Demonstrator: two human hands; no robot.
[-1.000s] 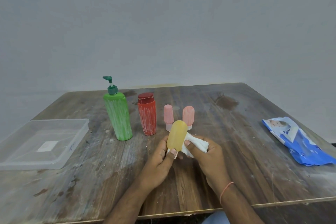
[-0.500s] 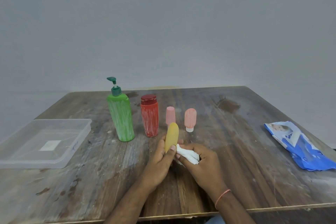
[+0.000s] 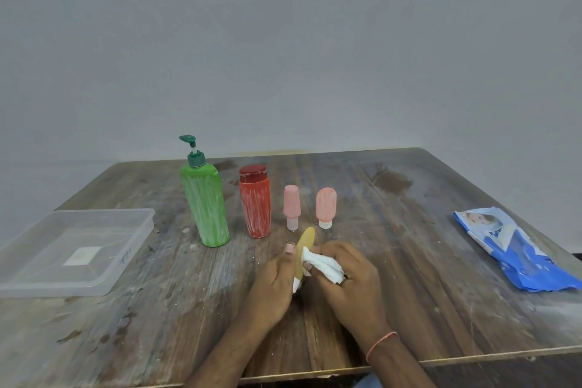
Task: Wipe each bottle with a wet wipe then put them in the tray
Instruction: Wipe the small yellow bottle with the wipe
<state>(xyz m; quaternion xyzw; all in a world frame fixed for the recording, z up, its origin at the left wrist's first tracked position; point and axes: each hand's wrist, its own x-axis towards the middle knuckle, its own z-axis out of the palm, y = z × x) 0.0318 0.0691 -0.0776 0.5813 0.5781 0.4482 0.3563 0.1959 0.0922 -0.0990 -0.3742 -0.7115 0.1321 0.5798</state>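
The left hand [image 3: 277, 277] grips a small yellow bottle [image 3: 306, 241] by its lower half, fingers curled round it, the rounded top tilting up and away from the person. The right hand [image 3: 348, 274] clutches a crumpled white wet wipe [image 3: 321, 264] and presses it against the bottle's right side. Both hands sit above the near middle of a worn wooden table [image 3: 409, 277], streaked and stained, its near edge running just below the wrists. Just beyond the hands stand two pink bottles [image 3: 292, 206] [image 3: 326, 206] on their caps, then leftward a red bottle [image 3: 255, 201] and a tall green pump bottle [image 3: 204, 201], both smeared white. The clear plastic tray [image 3: 138, 249] lies at the left edge, well apart from the hands, with bare tabletop between. A blue wipes packet [image 3: 510, 249] lies near the right edge. A plain grey wall [image 3: 283, 41] stands behind
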